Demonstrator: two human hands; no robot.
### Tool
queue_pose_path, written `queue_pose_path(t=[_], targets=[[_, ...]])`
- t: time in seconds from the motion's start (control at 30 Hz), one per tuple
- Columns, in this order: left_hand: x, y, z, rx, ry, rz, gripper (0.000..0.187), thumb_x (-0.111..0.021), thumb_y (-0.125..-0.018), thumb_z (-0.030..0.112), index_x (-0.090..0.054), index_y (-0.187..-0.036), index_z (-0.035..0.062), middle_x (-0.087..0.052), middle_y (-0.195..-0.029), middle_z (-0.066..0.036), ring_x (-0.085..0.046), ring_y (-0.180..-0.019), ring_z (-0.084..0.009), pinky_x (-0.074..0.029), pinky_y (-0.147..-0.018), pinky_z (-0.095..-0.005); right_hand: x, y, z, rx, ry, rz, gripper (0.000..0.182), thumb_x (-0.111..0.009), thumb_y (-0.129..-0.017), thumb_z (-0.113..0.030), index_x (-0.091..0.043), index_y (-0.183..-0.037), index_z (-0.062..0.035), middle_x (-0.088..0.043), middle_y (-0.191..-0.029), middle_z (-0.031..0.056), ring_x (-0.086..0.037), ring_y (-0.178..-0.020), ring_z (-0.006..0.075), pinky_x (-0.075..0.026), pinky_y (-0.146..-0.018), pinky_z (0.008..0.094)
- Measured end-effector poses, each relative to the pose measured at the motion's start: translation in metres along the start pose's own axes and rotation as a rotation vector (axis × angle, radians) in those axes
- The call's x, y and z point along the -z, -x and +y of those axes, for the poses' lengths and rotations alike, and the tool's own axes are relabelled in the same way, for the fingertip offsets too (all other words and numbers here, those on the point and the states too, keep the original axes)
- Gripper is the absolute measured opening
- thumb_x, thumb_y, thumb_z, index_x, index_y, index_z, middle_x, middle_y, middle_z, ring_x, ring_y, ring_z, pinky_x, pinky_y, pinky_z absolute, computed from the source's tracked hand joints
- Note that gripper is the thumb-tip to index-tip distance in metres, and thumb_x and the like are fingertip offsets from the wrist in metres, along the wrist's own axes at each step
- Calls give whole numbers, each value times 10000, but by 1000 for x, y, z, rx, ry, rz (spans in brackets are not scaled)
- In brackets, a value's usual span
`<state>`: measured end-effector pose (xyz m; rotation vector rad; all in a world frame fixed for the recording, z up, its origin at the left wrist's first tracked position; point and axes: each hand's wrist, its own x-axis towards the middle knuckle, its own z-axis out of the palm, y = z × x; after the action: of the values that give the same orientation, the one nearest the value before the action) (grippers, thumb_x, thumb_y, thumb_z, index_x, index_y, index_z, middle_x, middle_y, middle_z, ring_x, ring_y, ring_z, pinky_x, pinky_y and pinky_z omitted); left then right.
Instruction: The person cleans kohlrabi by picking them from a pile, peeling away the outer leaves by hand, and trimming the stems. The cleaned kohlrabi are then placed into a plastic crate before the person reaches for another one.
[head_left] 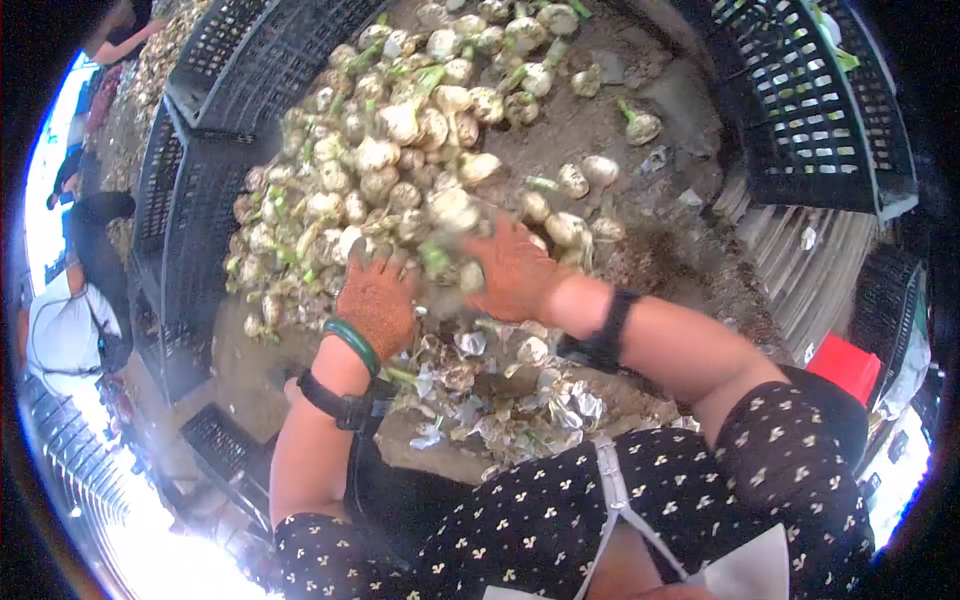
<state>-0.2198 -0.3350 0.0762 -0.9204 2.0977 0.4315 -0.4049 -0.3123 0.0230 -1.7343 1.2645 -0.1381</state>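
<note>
A heap of pale garlic bulbs (375,155), some with short green stems, lies on the ground in front of me. My left hand (378,305), in an orange-brown work glove, rests at the near edge of the heap with its fingers spread. My right hand (518,275), gloved alike, is beside it on the right, its fingers smeared by motion. A blurred garlic bulb (455,210) is at its fingertips, and a smaller one (471,277) is against its thumb side. Whether it grips either cannot be made out.
Dark plastic crates (215,190) border the heap on the left; another crate (800,110) stands at right. Papery peelings (520,395) litter the ground near my body. A red object (845,368) sits far right. Another person (75,325) is at the left edge.
</note>
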Motion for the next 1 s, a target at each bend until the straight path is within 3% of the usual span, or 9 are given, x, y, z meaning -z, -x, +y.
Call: queue_pose_path(t=[0.07,0.1,0.13,0.2,0.23,0.43,0.57,0.7,1.0], targets=[[1,21,8,113,14,-78,427,-565,-689,139,-546,-1112,82,-447,-1243,-138,-414,-1166,-289,-247,-1012,-516,19,6,9,335,-183,-269,625,-615,-723,-475,-485,-1223,-124,-325,-1346,212,-364,-1207,358,-320,-993,427],[-4,31,11,134,18,-113,427,-565,-689,139,-546,-1112,82,-447,-1243,-138,-414,-1166,-289,-247,-1012,-516,41,8,13,109,-353,-131,596,-641,-714,-396,-495,-1203,-88,-423,-1271,206,-423,-1161,340,-340,-983,392],[-10,41,14,173,93,4,441,-555,-693,122,-526,-1132,88,-442,-1246,-142,-423,-1155,-299,-288,-984,-513,35,-8,47,71,1,346,543,-645,-708,-343,-521,-1150,-52,-513,-1161,206,-488,-1074,358,-372,-952,392],[-21,60,23,235,182,185,499,-530,-689,83,-473,-1184,104,-450,-1236,-142,-453,-1110,-317,-370,-918,-491,81,-25,94,-320,543,262,464,-596,-753,-352,-550,-1099,-47,-558,-1097,182,-486,-1068,346,-393,-920,388],[-27,67,26,249,189,176,499,-530,-689,83,-473,-1184,104,-450,-1236,-142,-453,-1110,-317,-370,-918,-491,88,-41,131,-626,601,54,550,-525,-840,-387,-384,-1293,-108,-386,-1318,185,-317,-1242,353,-288,-1016,444],[-46,119,52,292,426,234,487,-509,-659,66,-493,-1145,69,-523,-1119,-133,-522,-967,-316,-405,-826,-429,81,-30,223,-748,879,35,510,-487,-860,-371,-390,-1293,-121,-390,-1311,198,-363,-1212,345,-334,-958,511],[-60,145,66,292,535,236,537,-519,-628,48,-479,-1164,69,-524,-1102,-131,-524,-940,-322,-409,-813,-441,61,-48,361,-1048,-127,64,444,-477,-852,-380,-542,-1132,-41,-513,-1188,203,-532,-1009,393,-450,-777,484],[-88,151,76,250,601,279,553,-532,-632,62,-473,-1181,72,-524,-1104,-117,-507,-994,-312,-390,-858,-444,-11,-43,325,-691,316,-18,596,-447,-824,-493,-507,-1169,-11,-524,-1138,251,-532,-1021,375,-411,-883,432],[-102,179,109,235,635,449,502,-509,-652,54,-490,-1153,88,-526,-1124,-125,-521,-1000,-313,-409,-862,-436,-67,32,147,-496,-231,-26,539,-479,-848,-430,-454,-1231,-51,-551,-1138,165,-577,-922,301,-459,-781,404]])
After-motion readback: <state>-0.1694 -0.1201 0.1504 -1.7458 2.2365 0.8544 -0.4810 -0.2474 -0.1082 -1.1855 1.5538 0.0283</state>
